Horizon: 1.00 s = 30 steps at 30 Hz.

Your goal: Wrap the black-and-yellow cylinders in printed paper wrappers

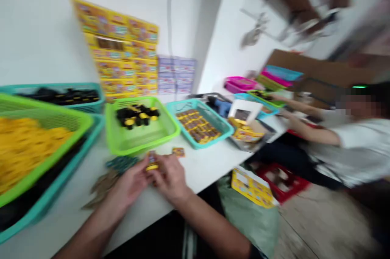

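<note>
Both my hands meet over the white table [195, 167], closed around a small yellow piece with a printed picture [152, 160]; blur hides its exact kind. My left hand [133, 182] grips it from the left, and my right hand [171, 175] from the right. Just beyond my right hand lies a small printed card [178, 152]. Behind my hands, a lime-green basket [131, 147] contains black-and-yellow parts [138, 116]. To its right, a teal basket [199, 145] holds rows of printed yellow-and-brown pieces [198, 125].
At left, a green basket [76, 119] of yellow parts [27, 145] overlaps a teal basket. Yellow printed sheets [122, 56] stand against the wall. On the right are an open box [246, 133] of yellow packets and a seated person [359, 145] reaching toward baskets.
</note>
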Available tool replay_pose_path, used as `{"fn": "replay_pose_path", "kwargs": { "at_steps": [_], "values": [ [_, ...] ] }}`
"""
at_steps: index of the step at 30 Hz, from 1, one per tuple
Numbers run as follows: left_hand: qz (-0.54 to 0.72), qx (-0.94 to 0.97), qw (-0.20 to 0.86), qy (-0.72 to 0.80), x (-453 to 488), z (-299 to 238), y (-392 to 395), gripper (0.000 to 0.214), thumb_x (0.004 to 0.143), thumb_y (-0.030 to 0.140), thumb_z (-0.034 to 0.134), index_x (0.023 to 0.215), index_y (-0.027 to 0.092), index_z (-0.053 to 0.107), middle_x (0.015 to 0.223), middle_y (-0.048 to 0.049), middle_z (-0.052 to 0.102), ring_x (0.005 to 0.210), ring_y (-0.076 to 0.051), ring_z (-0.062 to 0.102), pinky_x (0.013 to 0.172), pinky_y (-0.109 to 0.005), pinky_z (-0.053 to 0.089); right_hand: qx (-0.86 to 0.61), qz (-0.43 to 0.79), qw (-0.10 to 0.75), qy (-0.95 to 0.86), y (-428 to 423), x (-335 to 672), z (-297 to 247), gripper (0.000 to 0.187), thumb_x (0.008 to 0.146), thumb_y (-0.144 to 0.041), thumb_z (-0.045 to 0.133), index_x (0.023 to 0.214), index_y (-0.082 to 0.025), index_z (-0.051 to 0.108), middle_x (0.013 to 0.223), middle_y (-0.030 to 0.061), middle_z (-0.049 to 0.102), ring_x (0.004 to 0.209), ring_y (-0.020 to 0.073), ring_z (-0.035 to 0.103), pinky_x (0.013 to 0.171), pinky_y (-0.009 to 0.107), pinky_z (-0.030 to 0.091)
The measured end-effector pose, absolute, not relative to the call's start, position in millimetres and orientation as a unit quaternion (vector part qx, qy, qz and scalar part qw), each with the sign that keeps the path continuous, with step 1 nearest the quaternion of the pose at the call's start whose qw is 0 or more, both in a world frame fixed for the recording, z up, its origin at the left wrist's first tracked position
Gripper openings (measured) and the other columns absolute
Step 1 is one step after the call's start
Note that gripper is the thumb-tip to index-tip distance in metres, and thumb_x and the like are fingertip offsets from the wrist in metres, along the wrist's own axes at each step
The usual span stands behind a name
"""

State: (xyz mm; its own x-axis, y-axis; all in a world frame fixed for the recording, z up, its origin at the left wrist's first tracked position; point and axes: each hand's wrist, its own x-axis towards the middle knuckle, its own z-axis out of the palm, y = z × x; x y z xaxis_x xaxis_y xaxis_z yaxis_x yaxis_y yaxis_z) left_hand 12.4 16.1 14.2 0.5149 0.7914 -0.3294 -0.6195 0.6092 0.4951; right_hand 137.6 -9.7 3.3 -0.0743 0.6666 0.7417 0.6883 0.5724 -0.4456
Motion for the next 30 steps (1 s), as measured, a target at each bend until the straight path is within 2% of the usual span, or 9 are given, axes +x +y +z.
{"fn": "replay_pose_path", "kwargs": {
  "at_steps": [4,10,13,16,19,23,30],
  "values": [
    [0.437,0.142,0.841,0.285,-9.5,16.7,10.7,0.016,0.093,0.014,0.053,0.092,0.012,0.069,0.085,-0.0064,0.070,0.070,-0.013,0.063,0.066,-0.023,0.049,-0.436,0.028,0.521,-0.733,-16.4,141.0,-0.4,0.031,0.093,-0.024,0.059,0.123,-0.020,0.060,0.097,0.0099,0.066,0.089,0.0217,0.060,0.078,0.037,0.053],
    [0.436,0.173,0.829,0.305,-4.5,17.4,11.3,0.015,0.089,0.024,0.062,0.089,0.010,0.069,0.079,-0.0084,0.070,0.067,-0.015,0.061,0.065,-0.025,0.047,-0.418,0.037,0.507,-0.753,-15.0,138.7,-7.1,0.035,0.092,-0.020,0.060,0.127,-0.023,0.059,0.096,0.0086,0.065,0.085,0.0207,0.060,0.075,0.037,0.053],
    [0.430,0.182,0.828,0.312,-6.2,10.2,10.8,0.016,0.086,0.024,0.066,0.087,0.008,0.069,0.077,-0.0089,0.069,0.067,-0.015,0.061,0.065,-0.026,0.046,-0.407,0.034,0.513,-0.755,-10.3,141.1,-7.3,0.030,0.092,-0.018,0.060,0.121,-0.021,0.063,0.088,0.0067,0.064,0.079,0.0192,0.059,0.070,0.035,0.052],
    [0.437,0.179,0.826,0.306,-6.4,7.1,10.5,0.015,0.086,0.023,0.067,0.084,0.008,0.069,0.074,-0.0073,0.068,0.066,-0.015,0.060,0.066,-0.026,0.046,-0.398,-0.020,0.489,-0.776,-9.8,145.1,-5.6,0.024,0.091,-0.017,0.059,0.114,-0.019,0.066,0.077,0.0050,0.062,0.072,0.0186,0.056,0.065,0.034,0.049],
    [0.441,0.179,0.828,0.298,-5.0,8.7,11.2,0.014,0.088,0.021,0.062,0.083,0.010,0.069,0.074,-0.0070,0.068,0.064,-0.015,0.061,0.066,-0.028,0.048,-0.394,-0.055,0.457,-0.795,-11.2,148.5,-1.9,0.023,0.091,-0.015,0.059,0.113,-0.018,0.067,0.077,0.0060,0.063,0.072,0.0191,0.056,0.064,0.035,0.048],
    [0.433,0.180,0.836,0.283,-3.5,11.2,12.7,0.016,0.089,0.024,0.059,0.086,0.012,0.069,0.077,-0.0075,0.069,0.063,-0.016,0.062,0.065,-0.031,0.051,-0.406,-0.018,0.478,-0.779,-13.2,149.3,0.9,0.024,0.091,-0.017,0.060,0.114,-0.019,0.065,0.086,0.0079,0.065,0.078,0.0198,0.058,0.070,0.036,0.051],
    [0.452,0.185,0.820,0.298,-4.8,8.7,12.7,0.008,0.082,0.017,0.068,0.083,0.010,0.071,0.080,-0.0061,0.069,0.067,-0.012,0.062,0.065,-0.022,0.048,-0.405,0.033,0.524,-0.749,-13.2,143.5,-7.5,0.034,0.092,-0.022,0.060,0.126,-0.022,0.059,0.087,0.0060,0.066,0.076,0.0186,0.061,0.068,0.034,0.053]
  ]
}}
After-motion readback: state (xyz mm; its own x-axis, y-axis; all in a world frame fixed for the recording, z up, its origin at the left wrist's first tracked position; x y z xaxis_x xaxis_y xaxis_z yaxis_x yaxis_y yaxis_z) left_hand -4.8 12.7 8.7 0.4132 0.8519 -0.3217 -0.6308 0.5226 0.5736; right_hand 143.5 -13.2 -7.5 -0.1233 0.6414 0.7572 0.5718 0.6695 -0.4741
